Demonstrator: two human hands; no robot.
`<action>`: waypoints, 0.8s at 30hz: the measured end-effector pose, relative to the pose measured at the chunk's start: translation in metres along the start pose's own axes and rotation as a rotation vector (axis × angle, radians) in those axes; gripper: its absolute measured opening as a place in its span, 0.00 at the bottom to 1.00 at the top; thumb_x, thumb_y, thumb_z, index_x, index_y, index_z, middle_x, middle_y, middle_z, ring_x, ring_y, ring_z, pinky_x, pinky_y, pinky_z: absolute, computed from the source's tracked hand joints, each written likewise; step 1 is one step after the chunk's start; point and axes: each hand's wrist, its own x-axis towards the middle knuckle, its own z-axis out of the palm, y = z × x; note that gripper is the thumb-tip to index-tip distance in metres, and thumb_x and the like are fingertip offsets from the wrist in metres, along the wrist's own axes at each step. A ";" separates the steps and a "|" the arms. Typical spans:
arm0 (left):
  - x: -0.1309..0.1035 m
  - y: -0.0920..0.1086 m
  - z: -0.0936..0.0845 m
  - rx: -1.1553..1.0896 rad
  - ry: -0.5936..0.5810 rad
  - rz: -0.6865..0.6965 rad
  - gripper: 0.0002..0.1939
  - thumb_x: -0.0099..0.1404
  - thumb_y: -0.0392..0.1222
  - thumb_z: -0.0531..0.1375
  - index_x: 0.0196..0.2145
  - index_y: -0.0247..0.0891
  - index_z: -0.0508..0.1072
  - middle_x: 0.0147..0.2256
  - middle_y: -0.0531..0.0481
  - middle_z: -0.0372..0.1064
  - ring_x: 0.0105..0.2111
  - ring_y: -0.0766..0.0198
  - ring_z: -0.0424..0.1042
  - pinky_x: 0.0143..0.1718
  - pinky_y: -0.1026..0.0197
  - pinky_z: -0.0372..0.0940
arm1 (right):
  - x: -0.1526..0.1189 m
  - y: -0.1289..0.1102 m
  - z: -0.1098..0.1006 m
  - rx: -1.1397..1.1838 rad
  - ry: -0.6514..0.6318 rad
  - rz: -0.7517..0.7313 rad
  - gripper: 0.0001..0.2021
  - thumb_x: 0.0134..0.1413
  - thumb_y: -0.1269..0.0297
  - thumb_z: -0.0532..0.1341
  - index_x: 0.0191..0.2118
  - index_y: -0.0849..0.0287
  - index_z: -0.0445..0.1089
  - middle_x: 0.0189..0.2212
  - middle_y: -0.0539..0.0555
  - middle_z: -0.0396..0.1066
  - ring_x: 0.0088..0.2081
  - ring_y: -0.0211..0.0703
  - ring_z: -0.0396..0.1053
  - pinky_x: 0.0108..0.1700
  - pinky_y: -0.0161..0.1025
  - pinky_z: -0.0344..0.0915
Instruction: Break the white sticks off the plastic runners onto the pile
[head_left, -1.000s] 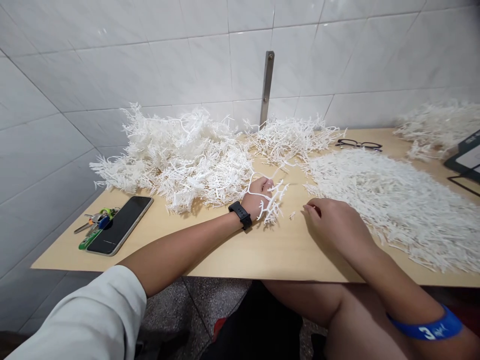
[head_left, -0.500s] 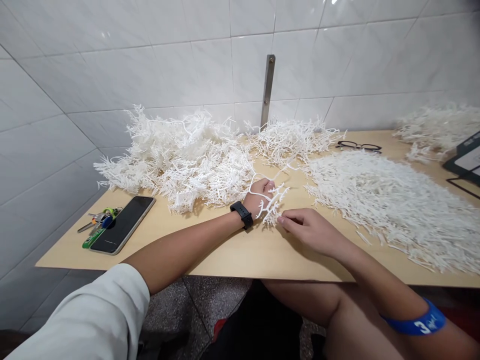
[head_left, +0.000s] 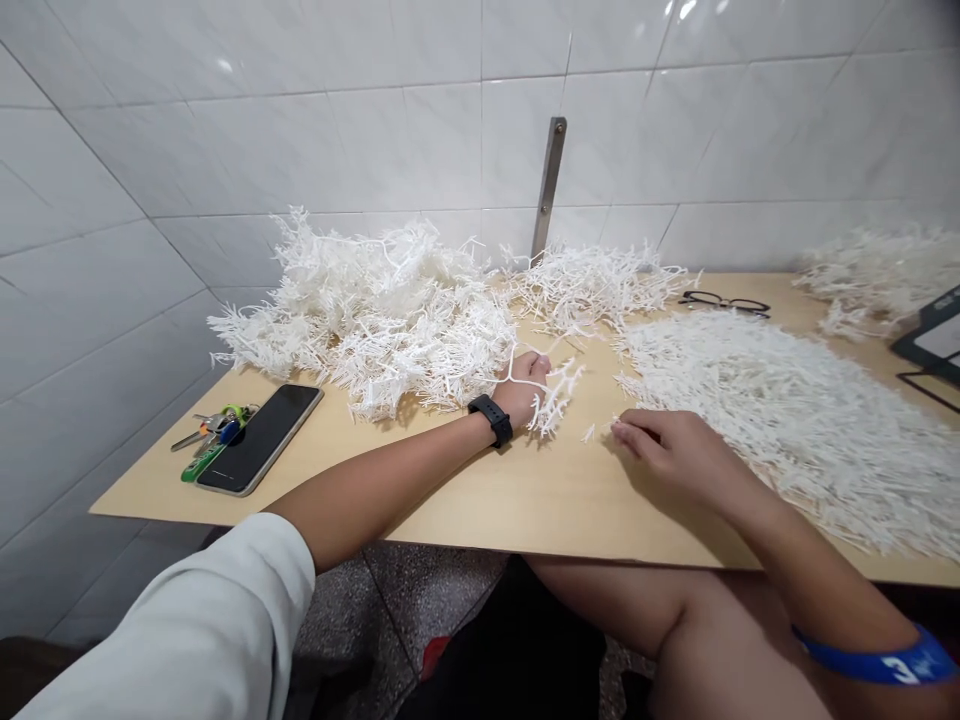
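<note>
The branching white sprig (head_left: 556,402) was gripped in the left hand (head_left: 520,388), its twigs spread left of the right hand (head_left: 679,450), by whose closed fingertips a tiny white piece (head_left: 615,421) was pinched

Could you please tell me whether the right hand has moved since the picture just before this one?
Yes: judged against the metal bracket, the right hand has moved to the right, towards the flat pile of white pieces.
</note>
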 end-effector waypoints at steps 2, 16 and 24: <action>-0.001 -0.001 0.000 0.012 -0.005 0.003 0.14 0.66 0.48 0.55 0.26 0.38 0.61 0.19 0.58 0.51 0.18 0.72 0.54 0.22 0.67 0.53 | 0.003 0.015 0.003 -0.203 0.121 0.063 0.10 0.57 0.66 0.53 0.31 0.57 0.71 0.27 0.56 0.73 0.28 0.44 0.65 0.30 0.39 0.55; -0.006 0.008 0.000 -0.028 0.053 -0.016 0.11 0.68 0.44 0.53 0.28 0.37 0.63 0.17 0.59 0.54 0.14 0.73 0.55 0.17 0.69 0.53 | 0.019 -0.008 0.034 1.042 0.049 0.396 0.07 0.48 0.68 0.60 0.36 0.59 0.68 0.37 0.61 0.76 0.40 0.49 0.75 0.46 0.47 0.70; -0.005 0.002 0.000 -0.021 0.019 0.011 0.12 0.66 0.47 0.55 0.29 0.37 0.64 0.18 0.59 0.55 0.16 0.73 0.58 0.19 0.69 0.54 | 0.012 -0.009 0.036 0.437 0.333 0.162 0.10 0.56 0.63 0.57 0.42 0.58 0.70 0.42 0.58 0.74 0.45 0.50 0.71 0.49 0.46 0.65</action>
